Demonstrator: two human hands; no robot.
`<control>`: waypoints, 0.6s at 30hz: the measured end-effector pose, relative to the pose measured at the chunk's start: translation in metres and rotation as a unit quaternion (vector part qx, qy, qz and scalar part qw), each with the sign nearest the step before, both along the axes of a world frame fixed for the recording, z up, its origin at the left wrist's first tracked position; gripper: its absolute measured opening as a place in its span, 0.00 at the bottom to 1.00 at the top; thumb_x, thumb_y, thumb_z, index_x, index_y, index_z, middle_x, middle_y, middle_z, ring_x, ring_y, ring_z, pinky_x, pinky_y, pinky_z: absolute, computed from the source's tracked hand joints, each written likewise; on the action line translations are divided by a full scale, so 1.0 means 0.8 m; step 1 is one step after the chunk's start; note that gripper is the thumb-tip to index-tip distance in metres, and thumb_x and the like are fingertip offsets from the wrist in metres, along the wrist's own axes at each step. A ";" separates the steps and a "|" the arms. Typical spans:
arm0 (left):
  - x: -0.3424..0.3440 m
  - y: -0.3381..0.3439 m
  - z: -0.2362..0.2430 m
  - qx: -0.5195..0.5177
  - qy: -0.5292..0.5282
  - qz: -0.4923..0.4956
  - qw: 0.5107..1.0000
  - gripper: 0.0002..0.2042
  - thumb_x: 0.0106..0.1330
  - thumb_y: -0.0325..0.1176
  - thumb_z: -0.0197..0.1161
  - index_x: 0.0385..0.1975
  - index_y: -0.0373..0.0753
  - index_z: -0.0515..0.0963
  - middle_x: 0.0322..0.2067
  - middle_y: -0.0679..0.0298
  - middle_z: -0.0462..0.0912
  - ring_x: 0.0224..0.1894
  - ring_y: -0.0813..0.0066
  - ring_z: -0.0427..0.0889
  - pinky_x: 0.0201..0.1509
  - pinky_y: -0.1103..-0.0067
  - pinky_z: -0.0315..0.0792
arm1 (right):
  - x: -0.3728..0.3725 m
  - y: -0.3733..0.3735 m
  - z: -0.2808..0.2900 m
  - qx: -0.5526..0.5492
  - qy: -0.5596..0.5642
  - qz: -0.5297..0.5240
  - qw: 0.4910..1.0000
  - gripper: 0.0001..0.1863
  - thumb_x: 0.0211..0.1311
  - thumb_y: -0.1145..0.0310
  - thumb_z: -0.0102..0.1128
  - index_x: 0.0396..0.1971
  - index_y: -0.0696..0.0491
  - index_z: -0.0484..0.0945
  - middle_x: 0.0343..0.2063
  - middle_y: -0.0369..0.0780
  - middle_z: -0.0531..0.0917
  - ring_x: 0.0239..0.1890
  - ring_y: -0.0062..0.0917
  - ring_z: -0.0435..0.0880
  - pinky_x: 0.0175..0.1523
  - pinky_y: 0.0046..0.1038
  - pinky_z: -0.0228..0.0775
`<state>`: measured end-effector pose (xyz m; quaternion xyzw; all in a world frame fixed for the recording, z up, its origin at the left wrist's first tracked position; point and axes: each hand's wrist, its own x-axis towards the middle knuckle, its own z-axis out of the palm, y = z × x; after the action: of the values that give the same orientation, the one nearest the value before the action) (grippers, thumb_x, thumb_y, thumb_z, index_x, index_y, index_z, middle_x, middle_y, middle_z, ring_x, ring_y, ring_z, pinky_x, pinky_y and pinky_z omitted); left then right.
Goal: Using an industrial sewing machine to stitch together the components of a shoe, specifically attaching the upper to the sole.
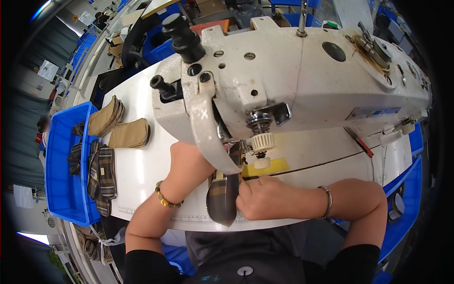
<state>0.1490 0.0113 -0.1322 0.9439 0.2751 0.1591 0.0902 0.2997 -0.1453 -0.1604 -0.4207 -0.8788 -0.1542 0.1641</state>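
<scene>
A white industrial sewing machine (279, 71) spans the view above my hands. Under its head lies a brown plaid fabric piece (221, 201) with a dark, smooth strip, its rounded end toward me. My right hand (260, 196) is closed at the right edge of this piece, thumb and fingers pinching it. To the left of the needle area, my left hand (187, 163) reaches in at the far part of the fabric. The machine's curved white guard (205, 132) hides its fingers. The needle and presser foot are mostly covered too.
Two stacks of tan fabric pieces (130, 133) lie at the left of the white table (142, 184). Beside them are plaid pieces (106, 173) and a blue bin (66, 184). Red-handled snips (364, 147) rest under the machine arm, right of a yellow strip (276, 166).
</scene>
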 end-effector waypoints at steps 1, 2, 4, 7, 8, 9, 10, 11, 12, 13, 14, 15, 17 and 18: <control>0.000 -0.010 0.011 0.065 0.062 -0.007 0.996 0.11 0.53 0.29 0.70 0.37 0.42 0.85 0.27 0.63 0.83 0.28 0.68 0.84 0.28 0.75 0.75 | 0.000 0.001 -0.003 0.000 0.002 -0.003 1.000 0.09 0.45 0.66 0.58 0.17 0.55 0.75 0.31 0.55 0.84 0.16 0.23 0.78 0.18 0.23 0.65; -0.002 -0.019 0.022 0.065 0.063 -0.011 0.996 0.11 0.53 0.29 0.70 0.37 0.42 0.85 0.27 0.63 0.83 0.28 0.68 0.84 0.28 0.75 0.75 | 0.001 0.001 -0.006 0.018 0.004 -0.002 1.000 0.09 0.44 0.66 0.58 0.15 0.56 0.74 0.30 0.56 0.84 0.16 0.22 0.78 0.17 0.22 0.64; -0.014 -0.035 0.043 0.057 0.030 -0.145 0.987 0.17 0.49 0.24 0.66 0.41 0.45 0.85 0.38 0.64 0.82 0.34 0.65 0.84 0.30 0.74 0.76 | -0.003 0.002 -0.001 0.042 0.012 0.003 0.999 0.09 0.42 0.67 0.58 0.14 0.56 0.74 0.28 0.56 0.85 0.15 0.21 0.77 0.17 0.22 0.63; -0.022 -0.052 0.030 0.051 0.072 -0.156 0.984 0.22 0.48 0.22 0.62 0.46 0.46 0.84 0.48 0.66 0.78 0.37 0.66 0.83 0.31 0.75 0.77 | -0.006 -0.004 0.013 0.023 -0.009 -0.004 1.000 0.09 0.41 0.66 0.58 0.13 0.57 0.75 0.30 0.58 0.85 0.13 0.21 0.76 0.17 0.21 0.62; -0.021 -0.053 0.031 0.052 0.073 -0.154 0.984 0.22 0.48 0.22 0.62 0.46 0.46 0.84 0.48 0.66 0.78 0.37 0.66 0.83 0.31 0.75 0.77 | -0.007 -0.006 0.015 0.012 -0.009 -0.012 1.000 0.09 0.40 0.66 0.58 0.13 0.57 0.75 0.30 0.59 0.85 0.14 0.21 0.76 0.17 0.21 0.61; -0.018 -0.054 0.034 0.046 0.079 -0.154 0.984 0.23 0.48 0.22 0.62 0.46 0.46 0.84 0.48 0.66 0.78 0.38 0.66 0.83 0.31 0.75 0.77 | -0.007 -0.007 0.014 -0.001 -0.008 -0.021 1.000 0.09 0.40 0.66 0.58 0.12 0.57 0.75 0.31 0.60 0.85 0.14 0.21 0.76 0.17 0.21 0.61; -0.017 -0.055 0.035 0.040 0.086 -0.155 0.983 0.23 0.48 0.22 0.61 0.47 0.47 0.83 0.48 0.66 0.78 0.38 0.66 0.83 0.31 0.75 0.78 | -0.007 -0.008 0.013 -0.001 -0.007 -0.020 1.000 0.09 0.40 0.66 0.58 0.12 0.57 0.75 0.31 0.60 0.85 0.14 0.21 0.76 0.17 0.21 0.61; -0.017 -0.055 0.034 0.041 0.086 -0.154 0.983 0.23 0.48 0.22 0.61 0.47 0.47 0.83 0.48 0.66 0.78 0.38 0.66 0.83 0.31 0.75 0.78 | -0.006 -0.008 0.012 -0.001 -0.004 -0.017 1.000 0.09 0.40 0.66 0.58 0.13 0.57 0.75 0.32 0.61 0.85 0.13 0.21 0.76 0.16 0.21 0.61; -0.018 -0.055 0.032 0.035 0.092 -0.153 0.983 0.24 0.47 0.22 0.61 0.48 0.47 0.83 0.49 0.66 0.78 0.39 0.66 0.83 0.30 0.76 0.77 | -0.006 -0.008 0.011 -0.002 -0.001 -0.016 1.000 0.09 0.40 0.66 0.58 0.13 0.57 0.75 0.33 0.61 0.85 0.13 0.21 0.75 0.16 0.21 0.61; -0.018 -0.056 0.030 0.028 0.098 -0.151 0.983 0.24 0.47 0.22 0.61 0.48 0.46 0.83 0.49 0.66 0.78 0.40 0.67 0.83 0.30 0.76 0.77 | -0.006 -0.008 0.011 -0.001 -0.001 -0.017 1.000 0.09 0.40 0.66 0.58 0.13 0.57 0.75 0.33 0.61 0.85 0.13 0.21 0.75 0.16 0.21 0.61; -0.018 -0.057 0.030 0.029 0.098 -0.153 0.983 0.24 0.47 0.22 0.61 0.48 0.46 0.83 0.49 0.66 0.78 0.40 0.67 0.83 0.30 0.76 0.77 | -0.007 -0.008 0.011 -0.001 0.004 -0.021 1.000 0.09 0.40 0.66 0.58 0.13 0.57 0.75 0.32 0.61 0.85 0.12 0.21 0.75 0.16 0.21 0.62; -0.018 -0.058 0.030 0.025 0.105 -0.146 0.983 0.24 0.47 0.22 0.61 0.47 0.46 0.83 0.49 0.65 0.78 0.40 0.66 0.82 0.32 0.76 0.77 | -0.007 -0.009 0.012 -0.002 0.008 -0.025 1.000 0.09 0.40 0.66 0.58 0.13 0.57 0.76 0.32 0.61 0.85 0.12 0.21 0.75 0.16 0.22 0.62; -0.016 -0.057 0.028 0.022 0.111 -0.141 0.983 0.23 0.47 0.21 0.61 0.46 0.45 0.83 0.49 0.65 0.78 0.41 0.65 0.82 0.34 0.75 0.78 | -0.008 -0.007 0.007 0.007 -0.001 -0.040 0.999 0.09 0.40 0.67 0.58 0.13 0.57 0.76 0.32 0.61 0.84 0.12 0.21 0.75 0.16 0.22 0.63; -0.014 -0.053 0.024 0.021 0.099 -0.142 0.985 0.21 0.51 0.24 0.61 0.48 0.44 0.82 0.49 0.63 0.79 0.44 0.63 0.82 0.40 0.73 0.78 | -0.008 -0.005 0.004 0.016 -0.010 -0.053 0.998 0.09 0.40 0.67 0.58 0.13 0.57 0.76 0.32 0.61 0.84 0.12 0.22 0.76 0.16 0.22 0.65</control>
<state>0.1377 -0.0314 -0.1126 0.9861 0.1425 0.0560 0.0639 0.2935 -0.1495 -0.1572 -0.4620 -0.8544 -0.1809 0.1541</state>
